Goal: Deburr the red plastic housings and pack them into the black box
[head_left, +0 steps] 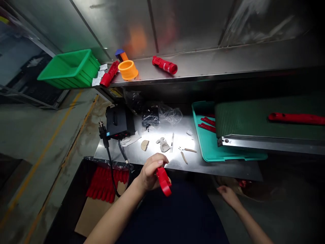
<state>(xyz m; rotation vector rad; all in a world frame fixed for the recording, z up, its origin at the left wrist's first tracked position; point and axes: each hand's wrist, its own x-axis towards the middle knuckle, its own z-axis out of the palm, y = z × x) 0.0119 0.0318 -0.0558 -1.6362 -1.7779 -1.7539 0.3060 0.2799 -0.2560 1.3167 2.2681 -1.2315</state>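
Note:
My left hand [153, 170] is closed around a red plastic part [164, 182] in front of the metal bench. The part's rounded end points down toward me. Lower right, my right hand [228, 196] hangs below the bench edge with its fingers stretched out and nothing visible in them. Close by it is a brown bag or box [235, 188] with red pieces [245, 183] inside, partly in shadow. Nearest my left hand on the bench are a crumpled grey cloth [164, 145], a thin knife-like tool [172, 142] and wire cutters [186, 154] with tan handles.
A conveyor belt [254, 118] carries a long red part [296, 118] over a teal tray [203, 145]. Left stand a black power unit [120, 120] with a cable and a black bin [68, 200] of red parts [105, 184]. The shelf holds a green crate [76, 73] and an orange ring [128, 70].

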